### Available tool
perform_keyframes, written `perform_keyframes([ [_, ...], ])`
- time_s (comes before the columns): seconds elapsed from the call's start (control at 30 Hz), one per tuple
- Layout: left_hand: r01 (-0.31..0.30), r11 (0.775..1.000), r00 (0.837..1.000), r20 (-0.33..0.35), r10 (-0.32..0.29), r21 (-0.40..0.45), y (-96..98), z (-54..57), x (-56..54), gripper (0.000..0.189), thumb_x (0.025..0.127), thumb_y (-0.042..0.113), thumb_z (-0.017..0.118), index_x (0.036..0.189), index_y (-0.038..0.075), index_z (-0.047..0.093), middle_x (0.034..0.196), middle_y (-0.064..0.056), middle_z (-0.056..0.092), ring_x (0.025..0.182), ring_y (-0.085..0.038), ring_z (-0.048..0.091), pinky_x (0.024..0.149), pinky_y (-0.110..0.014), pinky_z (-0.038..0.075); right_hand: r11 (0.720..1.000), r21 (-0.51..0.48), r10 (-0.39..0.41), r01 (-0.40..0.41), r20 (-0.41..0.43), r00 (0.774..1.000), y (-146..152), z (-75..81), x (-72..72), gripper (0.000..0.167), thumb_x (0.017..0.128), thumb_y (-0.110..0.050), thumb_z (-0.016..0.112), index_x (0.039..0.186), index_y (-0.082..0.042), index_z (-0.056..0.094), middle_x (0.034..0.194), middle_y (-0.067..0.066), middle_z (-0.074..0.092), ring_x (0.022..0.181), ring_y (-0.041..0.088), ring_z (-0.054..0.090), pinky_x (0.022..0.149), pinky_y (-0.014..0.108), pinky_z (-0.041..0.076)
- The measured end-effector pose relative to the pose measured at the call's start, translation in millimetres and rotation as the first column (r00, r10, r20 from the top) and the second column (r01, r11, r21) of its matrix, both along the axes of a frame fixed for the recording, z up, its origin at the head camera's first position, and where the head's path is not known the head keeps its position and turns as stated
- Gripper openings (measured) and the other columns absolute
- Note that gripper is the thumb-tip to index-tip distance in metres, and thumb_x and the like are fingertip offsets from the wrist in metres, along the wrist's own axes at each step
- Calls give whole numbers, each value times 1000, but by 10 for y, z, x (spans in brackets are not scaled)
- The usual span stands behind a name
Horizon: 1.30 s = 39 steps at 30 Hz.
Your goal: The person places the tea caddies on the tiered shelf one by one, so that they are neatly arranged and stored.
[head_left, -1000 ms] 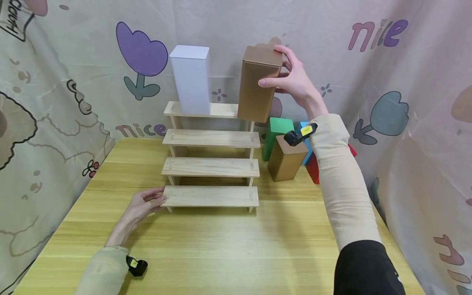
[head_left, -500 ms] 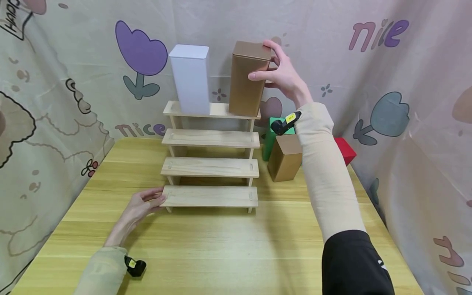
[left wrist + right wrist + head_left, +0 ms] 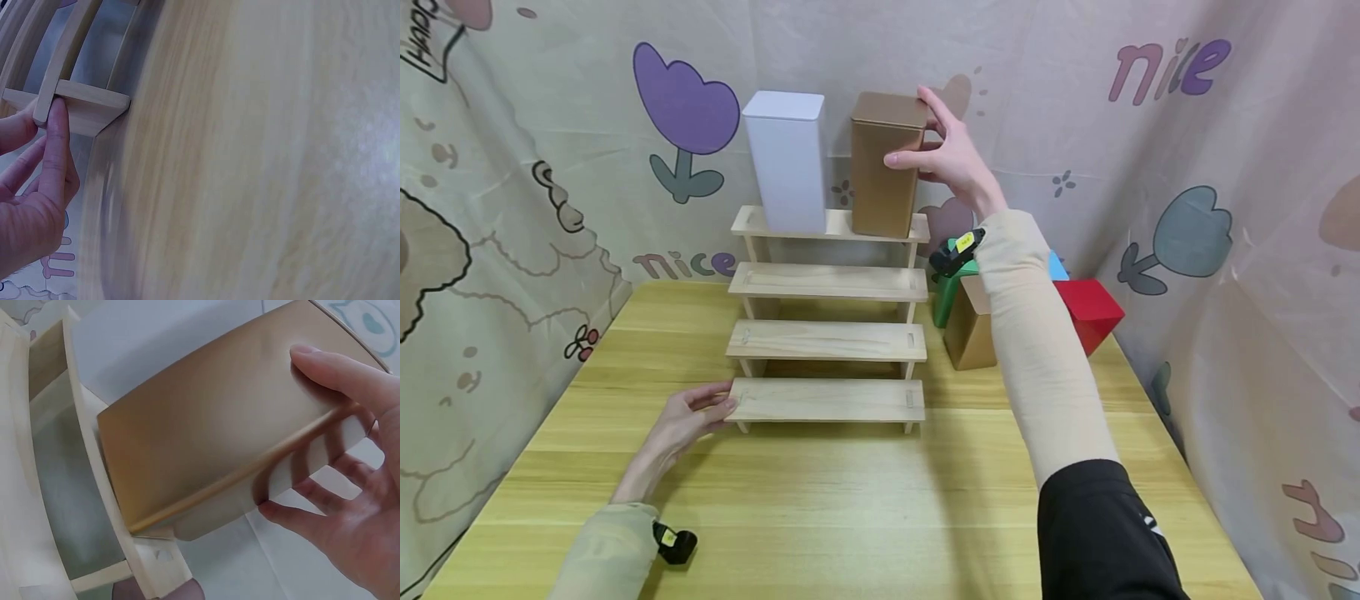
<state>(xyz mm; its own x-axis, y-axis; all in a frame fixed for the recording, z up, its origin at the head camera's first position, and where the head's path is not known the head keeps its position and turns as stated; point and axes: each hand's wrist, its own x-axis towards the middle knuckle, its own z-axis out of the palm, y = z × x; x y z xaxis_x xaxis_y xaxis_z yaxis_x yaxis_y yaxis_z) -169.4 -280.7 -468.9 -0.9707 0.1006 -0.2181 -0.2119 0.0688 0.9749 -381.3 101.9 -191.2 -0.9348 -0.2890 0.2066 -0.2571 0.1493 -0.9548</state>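
Note:
On the top tier of a light wooden stepped display stand (image 3: pixel 827 400) stands a tall white box (image 3: pixel 786 167). To its right, with a small gap between, a tall brown box (image 3: pixel 880 196) stands upright on the same tier. My right hand (image 3: pixel 953 162) holds this brown box near its top, thumb on the front face and fingers along the right side. In the right wrist view, the brown box's lower end meets the top board. My left hand (image 3: pixel 688 417) pinches the left end of the lowest board between thumb and fingers, as the left wrist view shows.
Right of the stand, a second brown box (image 3: pixel 972 329), a green box (image 3: pixel 946 300) and a red box (image 3: pixel 1086 308) stand on the wooden table (image 3: pixel 820 517). A blue box (image 3: pixel 1057 267) is mostly hidden behind my right sleeve. A printed curtain (image 3: pixel 1037 75) closes off the back and sides.
My right hand has moved the brown box left and straightened it, from overhanging the top tier's right end to standing on that tier closer to the white box. My left hand has stayed put.

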Motion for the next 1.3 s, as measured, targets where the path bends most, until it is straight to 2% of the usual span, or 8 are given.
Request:
perform_keyframes([
  [0.13, 2, 1000, 1000, 1, -2, -3, 0, 3, 5, 66, 98, 5, 64, 149, -17, 28, 101, 12, 66, 91, -1, 68, 87, -19, 64, 1000, 2, -25, 25, -13, 1000, -40, -29, -8, 110, 76, -11, 86, 159, -42, 22, 154, 0, 42, 122, 20, 61, 107, 43, 56],
  [0.37, 0, 1000, 1000, -7, 0, -1, -1, 2, 8, 65, 98, 4, 63, 149, -18, 28, 100, 13, 66, 91, 0, 68, 86, -19, 64, 1000, -9, -26, 26, -32, 999, -106, -101, -16, 110, 78, -12, 85, 161, -39, 17, 155, 1, 43, 114, 18, 63, 103, 37, 57],
  [0.57, -5, 1000, 1000, -12, 5, -3, 0, 2, 6, 65, 98, 4, 63, 148, -19, 28, 99, 14, 66, 90, 0, 68, 86, -19, 64, 1000, -28, -6, 4, -59, 998, -143, -129, -42, 108, 80, -9, 83, 162, -34, 17, 156, 1, 42, 122, 24, 61, 112, 39, 53],
  [0.97, -13, 1000, 1000, -6, 13, 2, -5, -14, 8, 66, 98, 4, 63, 148, -19, 28, 98, 14, 67, 89, -1, 69, 86, -19, 64, 997, -44, 68, -70, -62, 996, -183, -154, -78, 101, 85, -5, 78, 162, -34, 18, 160, -1, 37, 138, 28, 51, 117, 43, 48],
  [1.3, -10, 1000, 1000, -14, 10, 7, -11, -5, -6, 65, 98, 3, 63, 148, -19, 28, 97, 14, 67, 89, -1, 69, 86, -20, 64, 996, -58, 69, -73, -69, 995, -190, -175, -83, 94, 89, -6, 75, 161, -33, 20, 163, -1, 32, 139, 31, 49, 116, 44, 49],
])
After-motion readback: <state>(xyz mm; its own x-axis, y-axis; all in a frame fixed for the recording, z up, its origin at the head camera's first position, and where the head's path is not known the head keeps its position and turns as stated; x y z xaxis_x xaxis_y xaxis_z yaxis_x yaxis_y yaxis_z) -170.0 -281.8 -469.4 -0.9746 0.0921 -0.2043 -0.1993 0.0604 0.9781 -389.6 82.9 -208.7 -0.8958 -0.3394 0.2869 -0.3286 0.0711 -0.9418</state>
